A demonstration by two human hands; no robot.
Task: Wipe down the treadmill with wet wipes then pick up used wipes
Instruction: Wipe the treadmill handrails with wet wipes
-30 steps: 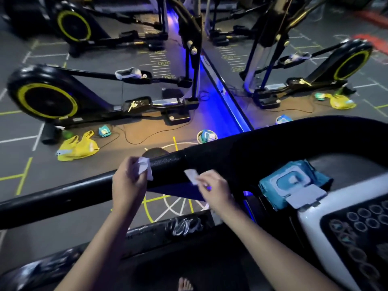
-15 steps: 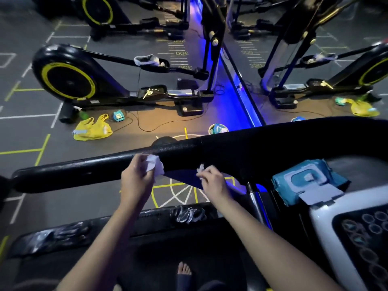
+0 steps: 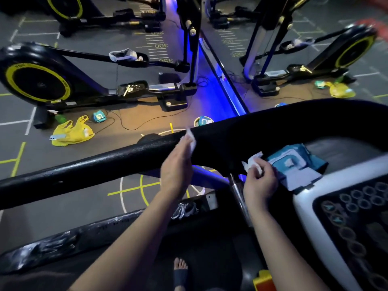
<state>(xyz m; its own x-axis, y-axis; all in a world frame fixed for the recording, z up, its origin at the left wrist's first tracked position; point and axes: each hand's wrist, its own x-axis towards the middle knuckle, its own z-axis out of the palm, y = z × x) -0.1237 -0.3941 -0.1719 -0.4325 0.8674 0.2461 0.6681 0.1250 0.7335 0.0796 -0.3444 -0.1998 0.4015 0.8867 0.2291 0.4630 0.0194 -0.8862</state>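
1. Handrail point(image 3: 105, 164) — black, finely pebbled covering with a dull sheen.
2. Upper wipe point(image 3: 191, 139), lower wipe point(image 3: 253, 162) — thin white cloth-like sheet, crumpled, matt.
3. Wipes pack point(image 3: 312, 162): soft blue plastic film; stiff pale plastic flap.
4. Console point(image 3: 336, 183): glossy white plastic rim, matt black button panel.
5. Post point(image 3: 237, 192): bright polished metal.
6. Floor point(image 3: 63, 206): matt grey, painted lines.
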